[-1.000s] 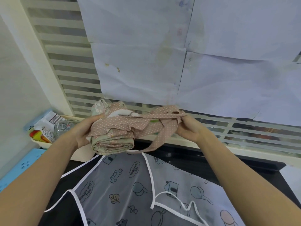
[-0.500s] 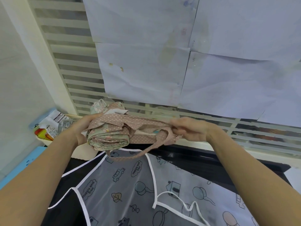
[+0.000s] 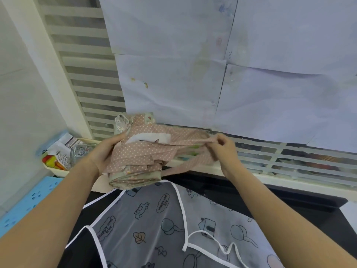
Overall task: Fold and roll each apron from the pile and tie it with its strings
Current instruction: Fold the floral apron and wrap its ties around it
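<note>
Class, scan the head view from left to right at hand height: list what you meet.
Cream tray of packets → left hand → rolled pink polka-dot apron → pink polka-dot apron string → right hand.

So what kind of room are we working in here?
Probably a home kitchen: a dark glossy counter under a slatted window covered with paper sheets, and a tray of food packets in the corner.
</note>
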A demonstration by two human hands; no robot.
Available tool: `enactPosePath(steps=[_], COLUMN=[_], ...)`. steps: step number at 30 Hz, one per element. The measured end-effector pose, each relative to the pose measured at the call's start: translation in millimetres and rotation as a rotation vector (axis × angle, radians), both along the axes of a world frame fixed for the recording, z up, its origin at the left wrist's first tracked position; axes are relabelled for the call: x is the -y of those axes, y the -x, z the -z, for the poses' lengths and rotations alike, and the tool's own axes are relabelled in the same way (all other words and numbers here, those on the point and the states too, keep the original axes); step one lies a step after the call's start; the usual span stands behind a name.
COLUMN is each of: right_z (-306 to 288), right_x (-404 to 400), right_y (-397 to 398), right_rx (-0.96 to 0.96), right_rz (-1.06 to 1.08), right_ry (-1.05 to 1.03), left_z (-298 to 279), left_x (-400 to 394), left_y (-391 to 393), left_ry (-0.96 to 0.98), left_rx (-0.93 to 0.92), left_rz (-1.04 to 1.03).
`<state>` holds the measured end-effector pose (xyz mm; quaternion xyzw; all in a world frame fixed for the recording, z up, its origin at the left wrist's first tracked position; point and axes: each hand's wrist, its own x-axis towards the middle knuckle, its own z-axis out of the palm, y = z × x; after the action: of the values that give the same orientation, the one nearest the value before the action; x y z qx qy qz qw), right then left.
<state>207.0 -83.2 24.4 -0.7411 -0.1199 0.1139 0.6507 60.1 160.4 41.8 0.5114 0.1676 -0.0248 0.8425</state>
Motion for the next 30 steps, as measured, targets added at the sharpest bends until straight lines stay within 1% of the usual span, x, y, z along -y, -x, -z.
enactPosePath(steps=[2,3,4,5,6,7,8,9,11,13,16,18,21,25,27,29,30], right_z=[-1.9,-0.7,2.5,4.7,7.1,9.3,11.2,10.5,9.7,5.6,-2.9,-9.8,-19.9,-40.6,-49.1,-52.6,-52.8], right_x=[-3.4,-6.5,-8.6,-9.0,-7.4,-4.6,-2.1,0.6,6.2,8.0,2.2,-2.7,-8.6,-8.8,-6.0,-1.5,0.8], right_y=[-5.1,-7.5,-10.2,-11.2,-12.5,-12.2,-10.6,-7.7,-5.7,-4.2,2.3,7.9,14.1,18.2,19.7,16.3,14.0], right_rx=[-0.067,-0.1,-0.116,-0.119,-0.116,-0.143,-0.23,-0.369,-0.612,-0.775,-0.875,-0.904,-0.865,-0.771,-0.705,-0.561,-0.536], right_rz=[0.151,0.23,0.294,0.323,0.294,0.205,0.09,-0.023,-0.16,-0.198,-0.178,-0.196,-0.307,-0.555,-0.689,-0.79,-0.85], right_ry=[-0.2,-0.215,-0.165,-0.051,0.088,0.211,0.265,0.253,0.124,-0.123,-0.523,-0.701,-0.818,-0.895,-0.906,-0.84,-0.825], left_z=[1.3,0.8,-1.4,-4.0,-7.8,-10.8,-12.7,-14.2,-13.7,-10.3,-2.3,2.9,4.2,1.0,3.5,5.2,7.1], left_x=[4.8,8.5,13.1,16.6,19.2,19.0,17.0,14.3,8.6,6.3,9.0,10.4,15.7,20.3,14.9,6.0,1.0], left_y=[-1.3,-3.0,-5.3,-7.2,-8.6,-9.7,-9.8,-9.1,-6.3,-3.7,-3.0,-3.5,0.1,9.5,13.4,16.8,17.7], left_ry=[0.003,0.001,-0.003,-0.017,-0.036,-0.053,-0.061,-0.059,-0.057,-0.042,-0.017,-0.019,-0.078,-0.162,-0.151,-0.142,-0.14], left_rx=[0.005,0.01,0.017,0.023,0.032,0.036,0.033,0.027,0.021,0.031,0.002,-0.031,-0.119,-0.185,-0.179,-0.19,-0.19], left_rz=[-0.003,0.006,0.028,0.053,0.075,0.084,0.083,0.076,0.055,0.043,0.039,0.071,0.171,0.252,0.235,0.173,0.148])
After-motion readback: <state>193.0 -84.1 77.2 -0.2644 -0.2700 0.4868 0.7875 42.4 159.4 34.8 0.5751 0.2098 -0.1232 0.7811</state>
